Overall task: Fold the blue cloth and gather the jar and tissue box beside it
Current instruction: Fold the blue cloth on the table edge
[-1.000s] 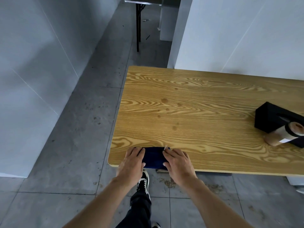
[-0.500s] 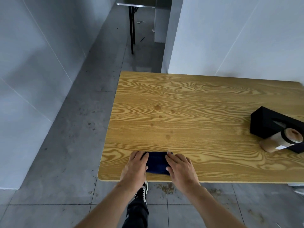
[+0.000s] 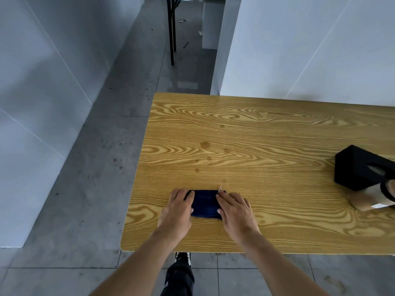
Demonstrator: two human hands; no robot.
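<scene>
The blue cloth (image 3: 204, 203) lies on the wooden table (image 3: 267, 146) as a small, dark, folded packet, near the front edge and close to the table's left end. Only its middle part shows, because a hand covers each end. A small pale tag or corner sticks out at its far right corner.

The left hand (image 3: 177, 210) lies palm down on the left end of the cloth, with the fingers stretched flat and close together, pressing and not gripping. The right hand (image 3: 234, 211) lies in the same way on the right end, the fingers extended and flat, their tips reaching the far edge of the cloth. Both forearms are bare and come in from the bottom of the view.

Well apart to the right, at the edge of the picture, stands the black tissue box (image 3: 361, 170), turned at an angle, with pale tissue in its opening. Touching or just in front of it lies the jar (image 3: 372, 197) on its side, with a dark band near its mouth; the frame cuts it partly off.

Under the table edge, a dark trouser leg (image 3: 179, 278) and a black and white shoe (image 3: 182, 255) stand on the grey tiled floor (image 3: 74, 210). White walls (image 3: 310, 43) rise behind the table and to the left.
</scene>
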